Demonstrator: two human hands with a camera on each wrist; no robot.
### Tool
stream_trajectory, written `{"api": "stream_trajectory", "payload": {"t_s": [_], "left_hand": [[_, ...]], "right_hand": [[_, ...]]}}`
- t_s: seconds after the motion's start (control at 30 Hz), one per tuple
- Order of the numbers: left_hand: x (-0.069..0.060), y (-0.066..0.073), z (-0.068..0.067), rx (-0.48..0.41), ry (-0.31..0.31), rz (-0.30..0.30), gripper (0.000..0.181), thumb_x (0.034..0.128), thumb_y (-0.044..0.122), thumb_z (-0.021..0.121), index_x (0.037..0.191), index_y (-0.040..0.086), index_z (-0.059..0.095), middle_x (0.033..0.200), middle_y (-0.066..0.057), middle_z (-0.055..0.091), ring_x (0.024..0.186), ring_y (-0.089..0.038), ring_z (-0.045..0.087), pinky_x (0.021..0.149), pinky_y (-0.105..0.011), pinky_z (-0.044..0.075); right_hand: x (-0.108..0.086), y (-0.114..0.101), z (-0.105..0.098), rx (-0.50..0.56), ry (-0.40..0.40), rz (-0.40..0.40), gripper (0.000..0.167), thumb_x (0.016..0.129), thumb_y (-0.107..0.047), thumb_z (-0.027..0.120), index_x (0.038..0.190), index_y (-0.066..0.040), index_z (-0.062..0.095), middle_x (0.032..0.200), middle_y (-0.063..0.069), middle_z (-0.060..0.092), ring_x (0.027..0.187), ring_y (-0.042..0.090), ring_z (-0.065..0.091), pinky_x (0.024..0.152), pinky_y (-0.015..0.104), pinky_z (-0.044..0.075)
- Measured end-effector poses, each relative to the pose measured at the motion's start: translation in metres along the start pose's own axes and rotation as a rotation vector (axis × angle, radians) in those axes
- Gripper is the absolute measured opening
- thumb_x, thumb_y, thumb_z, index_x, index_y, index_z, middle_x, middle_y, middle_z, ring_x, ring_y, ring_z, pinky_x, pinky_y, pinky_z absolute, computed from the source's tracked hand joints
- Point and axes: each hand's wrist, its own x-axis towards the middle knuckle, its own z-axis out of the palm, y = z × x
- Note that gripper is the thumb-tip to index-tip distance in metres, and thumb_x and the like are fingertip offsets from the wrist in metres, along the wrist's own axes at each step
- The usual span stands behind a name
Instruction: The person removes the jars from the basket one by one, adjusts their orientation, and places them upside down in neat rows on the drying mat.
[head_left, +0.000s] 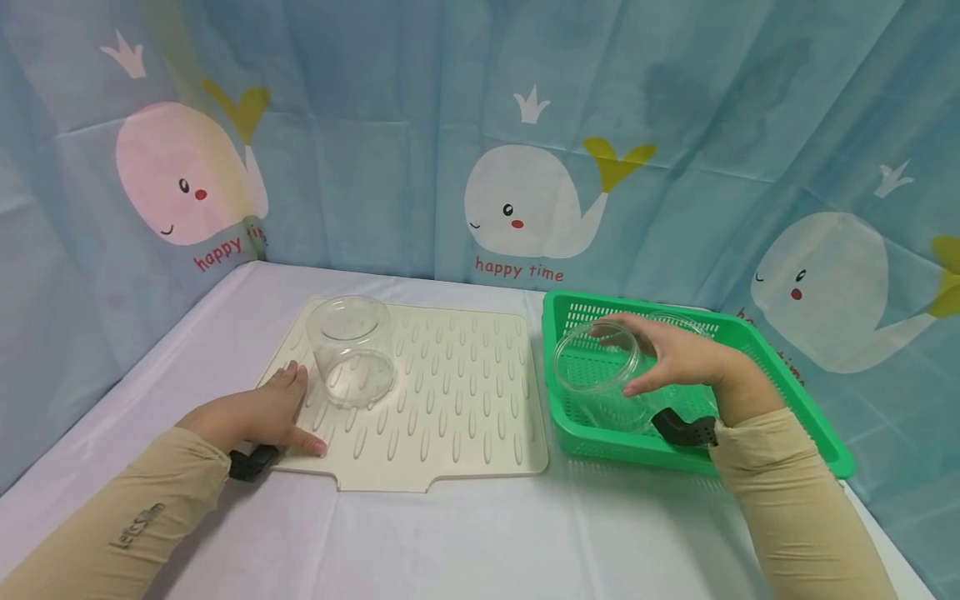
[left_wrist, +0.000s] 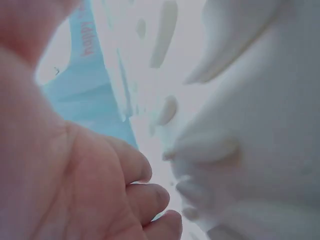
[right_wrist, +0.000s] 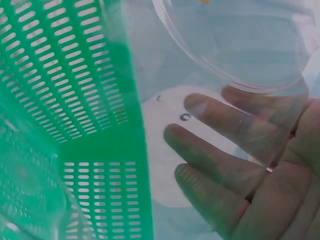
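Observation:
A clear round container (head_left: 352, 354) stands on the cream ribbed mat (head_left: 420, 487). Beside its left side my left hand (head_left: 262, 412) rests on the mat's edge, holding nothing; in the left wrist view the fingers of that hand (left_wrist: 100, 185) are loosely bent. Over the green basket (head_left: 558, 400), my right hand (head_left: 675, 358) holds a second clear container (head_left: 596, 387) near its rim, thumb on the near side, fingers behind. In the right wrist view, the right hand's fingers (right_wrist: 235, 155) show through clear plastic (right_wrist: 200, 57). Another clear container (head_left: 682, 321) lies partly hidden behind that hand.
The green basket stands at the right of the white-covered table (head_left: 495, 542), close to the mat's right edge. A blue curtain (head_left: 390, 183) printed with whales hangs behind and at both sides. Slotted basket walls (right_wrist: 100, 190) show in the right wrist view.

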Motion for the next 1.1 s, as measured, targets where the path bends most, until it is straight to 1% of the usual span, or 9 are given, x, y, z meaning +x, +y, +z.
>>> {"api": "stream_trajectory", "payload": {"t_s": [0.17,0.3,0.43,0.53,0.67,0.73,0.8,0.9,1.1], "left_hand": [[-0.005,-0.005,-0.009,-0.002,0.05,-0.003,0.139,0.055,0.069,0.069,0.131,-0.026,0.003,0.136,-0.047,0.0,0.125,-0.059,0.004,0.102,-0.064,0.011],[-0.013,-0.006,-0.026,-0.052,0.103,0.002,0.138,0.0592,0.065,0.071,0.133,-0.023,-0.005,0.138,-0.044,-0.006,0.127,-0.057,-0.001,0.102,-0.064,0.008],[-0.023,-0.001,-0.049,-0.086,0.159,0.016,0.139,0.061,0.065,0.07,0.134,-0.018,-0.014,0.14,-0.04,-0.013,0.129,-0.053,-0.008,0.103,-0.062,0.004],[-0.032,0.009,-0.067,-0.064,0.204,0.045,0.138,0.0627,0.067,0.067,0.135,-0.015,-0.017,0.142,-0.037,-0.016,0.131,-0.05,-0.009,0.104,-0.06,0.004],[-0.046,0.029,-0.089,-0.048,0.28,0.108,0.132,0.0674,0.065,0.066,0.138,-0.009,-0.017,0.146,-0.028,-0.018,0.135,-0.044,-0.008,0.107,-0.056,0.004],[-0.051,0.042,-0.096,-0.05,0.305,0.134,0.129,0.0686,0.064,0.065,0.14,-0.004,-0.017,0.148,-0.022,-0.018,0.137,-0.039,-0.008,0.108,-0.054,0.006],[-0.056,0.056,-0.1,-0.049,0.325,0.168,0.126,0.0692,0.064,0.065,0.141,-0.001,-0.016,0.15,-0.017,-0.016,0.138,-0.036,-0.005,0.109,-0.053,0.007],[-0.061,0.079,-0.099,-0.032,0.356,0.226,0.123,0.0696,0.064,0.064,0.144,0.004,-0.013,0.152,-0.012,-0.011,0.139,-0.032,-0.001,0.11,-0.051,0.011],[-0.063,0.124,-0.085,0.013,0.429,0.411,0.119,0.0689,0.067,0.062,0.146,0.007,-0.007,0.153,-0.009,-0.001,0.14,-0.027,0.007,0.109,-0.048,0.017]], "right_hand": [[-0.004,-0.006,-0.005,-0.037,0.064,-0.027,0.081,0.076,-0.009,0.075,0.141,-0.004,0.026,0.14,0.016,0.033,0.129,0.036,0.03,0.1,0.015,0.032],[-0.006,-0.014,-0.01,-0.054,0.13,-0.085,0.087,0.074,-0.003,0.075,0.143,-0.007,0.023,0.142,0.014,0.033,0.132,0.029,0.029,0.101,0.014,0.031],[-0.003,-0.027,-0.013,-0.072,0.2,-0.232,0.094,0.066,0.007,0.076,0.143,-0.005,0.023,0.14,0.011,0.036,0.13,0.021,0.035,0.101,0.016,0.032],[0.003,-0.039,-0.011,-0.077,0.262,-0.325,0.099,0.061,0.013,0.077,0.143,-0.003,0.023,0.14,0.012,0.038,0.129,0.021,0.036,0.1,0.019,0.035],[0.013,-0.056,-0.004,-0.095,0.341,-0.363,0.105,0.057,0.015,0.078,0.143,-0.005,0.023,0.141,0.014,0.037,0.13,0.026,0.034,0.1,0.022,0.037],[0.019,-0.064,0.0,-0.106,0.361,-0.373,0.106,0.055,0.014,0.08,0.143,-0.006,0.024,0.14,0.015,0.037,0.13,0.028,0.033,0.1,0.023,0.037],[0.025,-0.07,0.005,-0.121,0.365,-0.4,0.106,0.055,0.013,0.081,0.143,-0.004,0.024,0.139,0.018,0.037,0.13,0.028,0.034,0.1,0.024,0.037],[0.035,-0.078,0.016,-0.151,0.358,-0.429,0.105,0.056,0.005,0.084,0.142,-0.003,0.025,0.138,0.017,0.039,0.129,0.025,0.036,0.098,0.026,0.04],[0.055,-0.088,0.045,-0.217,0.308,-0.416,0.103,0.058,-0.019,0.087,0.141,-0.007,0.027,0.139,0.007,0.039,0.123,0.02,0.04,0.099,0.039,0.039]]}}
